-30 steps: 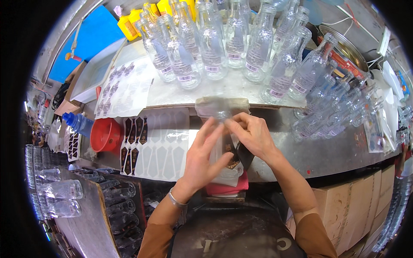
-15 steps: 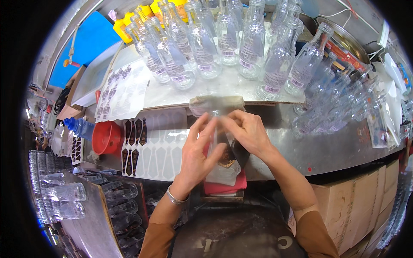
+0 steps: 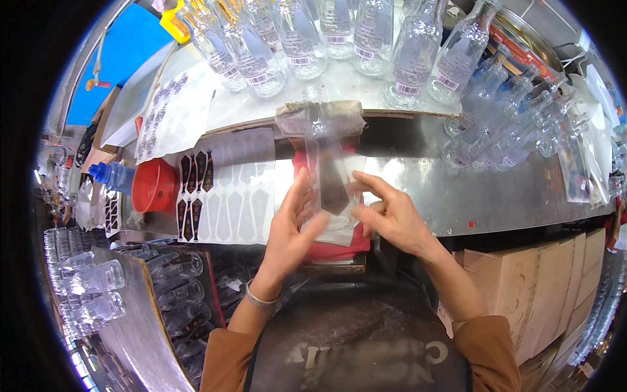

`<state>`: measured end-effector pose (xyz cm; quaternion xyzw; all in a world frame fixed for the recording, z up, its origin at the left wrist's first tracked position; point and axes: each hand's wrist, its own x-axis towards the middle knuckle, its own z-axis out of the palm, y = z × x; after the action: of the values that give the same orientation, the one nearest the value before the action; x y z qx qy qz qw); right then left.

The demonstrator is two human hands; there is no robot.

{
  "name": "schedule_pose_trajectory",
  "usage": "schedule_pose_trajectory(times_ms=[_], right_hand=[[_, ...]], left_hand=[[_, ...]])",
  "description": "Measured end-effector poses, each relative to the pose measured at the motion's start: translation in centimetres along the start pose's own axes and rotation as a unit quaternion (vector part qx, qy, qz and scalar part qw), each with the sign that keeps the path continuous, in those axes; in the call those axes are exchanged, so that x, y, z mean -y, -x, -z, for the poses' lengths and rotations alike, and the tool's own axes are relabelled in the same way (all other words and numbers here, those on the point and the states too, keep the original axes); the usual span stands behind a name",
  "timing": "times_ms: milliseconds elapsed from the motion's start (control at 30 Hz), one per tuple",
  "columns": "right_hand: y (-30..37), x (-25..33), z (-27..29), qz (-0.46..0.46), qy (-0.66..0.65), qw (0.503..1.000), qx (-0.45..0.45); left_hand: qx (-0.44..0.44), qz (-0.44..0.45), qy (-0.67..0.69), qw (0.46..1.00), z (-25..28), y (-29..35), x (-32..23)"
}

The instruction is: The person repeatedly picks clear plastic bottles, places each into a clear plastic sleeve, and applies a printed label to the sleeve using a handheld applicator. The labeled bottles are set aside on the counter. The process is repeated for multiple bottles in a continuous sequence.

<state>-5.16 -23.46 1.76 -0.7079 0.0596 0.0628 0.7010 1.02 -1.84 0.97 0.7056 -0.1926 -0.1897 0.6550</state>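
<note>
A clear glass bottle (image 3: 318, 145) lies in front of me, its neck pointing away and propped on a rolled beige cloth (image 3: 353, 117). On its body sits a dark, pointed label (image 3: 333, 189). My left hand (image 3: 295, 219) is beside the bottle's left side, fingers apart and slightly blurred. My right hand (image 3: 396, 219) is at the right side, thumb and fingers spread near the lower body; whether the fingertips touch the glass I cannot tell. Beneath the bottle are a pale sheet and a red cloth (image 3: 358, 245).
Left of the bottle lies a label sheet (image 3: 225, 215) with several dark labels, beside a red bucket (image 3: 154, 186). Several labelled bottles stand on the raised white board (image 3: 261, 114); more stand at right. Cardboard boxes (image 3: 522, 281) are at lower right, bottles in a crate at lower left.
Both hands have come away from the bottle's neck, back toward me, and now flank its lower body. The neck and dark label show more plainly. The whole view has shifted.
</note>
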Motion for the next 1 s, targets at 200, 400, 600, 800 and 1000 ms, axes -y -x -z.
schedule_pose_trajectory(times_ms=[200,400,600,800,1000], right_hand=[[-2.1,-0.7,-1.3,0.041,0.023,0.998,-0.045],[-2.1,-1.1,-1.5,0.052,0.036,0.996,-0.056],[-2.2,-1.3,-1.7,0.061,0.032,0.996,-0.061],[-2.2,-1.4,-1.7,0.059,0.034,0.995,-0.066],[-2.4,-2.3,-0.9,0.014,-0.034,0.998,-0.041]], left_hand=[[-0.015,0.022,0.083,0.996,0.0,-1.1,0.4],[-0.006,0.03,0.099,0.995,-0.2,-1.2,-0.2],[-0.005,0.038,0.103,0.994,-0.1,-1.2,-0.2],[-0.001,0.038,0.101,0.994,0.0,-1.2,-0.1],[-0.003,0.037,0.094,0.995,0.1,-1.1,0.4]])
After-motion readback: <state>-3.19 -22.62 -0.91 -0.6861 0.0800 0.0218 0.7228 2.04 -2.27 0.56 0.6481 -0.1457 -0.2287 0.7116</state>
